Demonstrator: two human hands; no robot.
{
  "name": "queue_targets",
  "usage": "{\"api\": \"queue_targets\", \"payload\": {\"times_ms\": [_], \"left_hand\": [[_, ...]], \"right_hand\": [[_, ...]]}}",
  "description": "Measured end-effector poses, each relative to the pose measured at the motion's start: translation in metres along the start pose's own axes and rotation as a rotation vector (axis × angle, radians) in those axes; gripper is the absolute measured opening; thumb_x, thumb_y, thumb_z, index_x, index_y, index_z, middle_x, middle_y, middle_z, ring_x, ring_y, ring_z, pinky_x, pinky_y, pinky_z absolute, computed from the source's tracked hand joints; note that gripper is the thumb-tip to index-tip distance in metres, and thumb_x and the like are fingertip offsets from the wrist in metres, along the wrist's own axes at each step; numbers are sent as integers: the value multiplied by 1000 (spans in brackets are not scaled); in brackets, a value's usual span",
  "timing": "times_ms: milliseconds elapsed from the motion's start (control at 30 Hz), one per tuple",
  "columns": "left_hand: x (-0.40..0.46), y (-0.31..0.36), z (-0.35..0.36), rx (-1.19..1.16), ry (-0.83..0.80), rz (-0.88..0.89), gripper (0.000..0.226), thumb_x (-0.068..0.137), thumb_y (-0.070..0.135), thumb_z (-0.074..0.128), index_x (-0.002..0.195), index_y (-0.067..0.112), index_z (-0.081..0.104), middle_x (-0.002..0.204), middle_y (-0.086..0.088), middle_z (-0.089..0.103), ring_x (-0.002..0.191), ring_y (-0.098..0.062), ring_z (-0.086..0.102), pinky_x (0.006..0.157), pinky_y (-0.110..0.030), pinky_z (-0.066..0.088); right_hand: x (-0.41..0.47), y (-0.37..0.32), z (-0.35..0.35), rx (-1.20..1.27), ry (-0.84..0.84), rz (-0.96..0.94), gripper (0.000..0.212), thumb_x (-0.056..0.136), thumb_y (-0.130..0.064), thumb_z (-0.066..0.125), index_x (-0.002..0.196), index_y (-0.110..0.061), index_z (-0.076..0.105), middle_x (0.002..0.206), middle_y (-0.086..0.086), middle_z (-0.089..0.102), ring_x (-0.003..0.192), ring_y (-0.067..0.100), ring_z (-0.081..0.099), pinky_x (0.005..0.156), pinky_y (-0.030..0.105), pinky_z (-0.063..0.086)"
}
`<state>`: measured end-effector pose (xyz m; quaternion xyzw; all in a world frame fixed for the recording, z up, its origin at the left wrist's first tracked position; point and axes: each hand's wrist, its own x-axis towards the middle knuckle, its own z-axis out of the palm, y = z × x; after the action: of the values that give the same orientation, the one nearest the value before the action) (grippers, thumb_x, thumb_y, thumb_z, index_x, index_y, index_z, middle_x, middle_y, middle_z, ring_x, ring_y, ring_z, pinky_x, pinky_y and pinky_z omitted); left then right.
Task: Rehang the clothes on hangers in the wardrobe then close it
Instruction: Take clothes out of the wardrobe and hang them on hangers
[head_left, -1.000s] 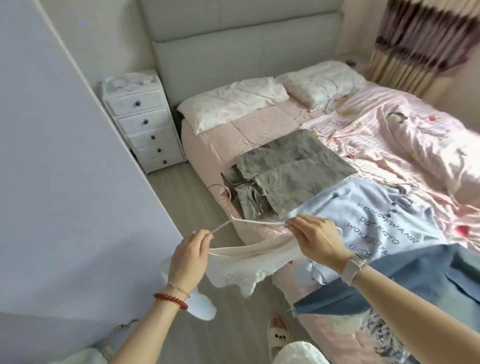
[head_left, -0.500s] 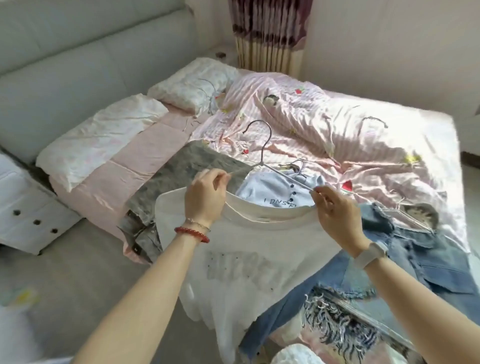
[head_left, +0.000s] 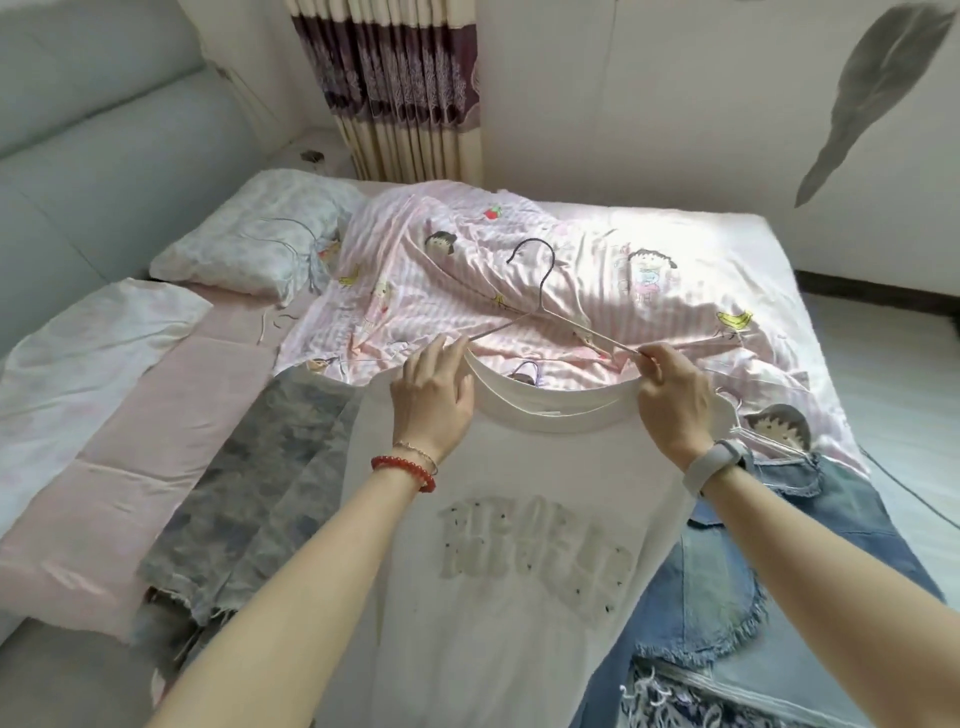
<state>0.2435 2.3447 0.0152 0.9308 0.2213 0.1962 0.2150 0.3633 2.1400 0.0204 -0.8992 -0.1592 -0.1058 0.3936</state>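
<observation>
Since half a second back, both hands have carried the white T-shirt (head_left: 509, 545) further over the bed (head_left: 171, 415), and it now hangs flat towards the near edge. Her left hand (head_left: 434, 400) pinches the left shoulder, her right hand (head_left: 670, 400) grips the other shoulder with the wire hanger (head_left: 545, 322) arm. I'd say seat both arms evenly inside the collar before lifting. Beyond the 2 hands, the hook stands over the striped quilt (head_left: 597, 291).
</observation>
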Motion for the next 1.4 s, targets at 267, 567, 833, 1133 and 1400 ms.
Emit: {"api": "queue_targets", "payload": {"times_ms": [267, 567, 833, 1133, 1400], "left_hand": [[4, -46, 98, 116, -500, -194, 60, 96, 36, 35, 146, 33, 3, 156, 1, -9, 143, -20, -11, 116, -46, -3], [-61, -96, 238, 288, -803, -420, 61, 95, 43, 31, 146, 34, 0, 156, 0, -12, 142, -23, -16, 112, -51, -6], [-72, -115, 269, 365, -866, -418, 60, 94, 45, 32, 146, 36, 3, 156, -1, -10, 141, -26, -18, 110, -53, -13], [-81, -105, 181, 349, -446, -435, 48, 92, 28, 40, 140, 22, 33, 149, 0, 28, 139, -15, 19, 113, -38, 7], [-253, -108, 15, 357, -67, -832, 45, 90, 25, 50, 133, 16, 46, 142, -5, 41, 135, -21, 30, 111, -47, 14]], "right_hand": [[82, 59, 79, -131, -122, 170, 22, 93, -17, 45, 103, -11, 63, 106, 17, 66, 103, 35, 55, 95, 42, 29], [96, 195, 230, -226, -409, 307, 22, 92, -23, 46, 105, -17, 63, 114, 15, 62, 109, 33, 53, 94, 40, 27], [90, 238, 266, -375, -572, 125, 32, 88, -19, 48, 118, -16, 59, 127, 20, 48, 120, 33, 43, 108, 44, 22], [-14, 132, 229, -256, -719, -221, 41, 92, -20, 45, 132, -11, 45, 144, 12, 37, 139, 31, 21, 110, 57, 10], [-194, -32, 176, 1, -929, -401, 40, 94, -25, 42, 133, -17, 44, 145, 3, 38, 141, 24, 18, 113, 52, 7]]}}
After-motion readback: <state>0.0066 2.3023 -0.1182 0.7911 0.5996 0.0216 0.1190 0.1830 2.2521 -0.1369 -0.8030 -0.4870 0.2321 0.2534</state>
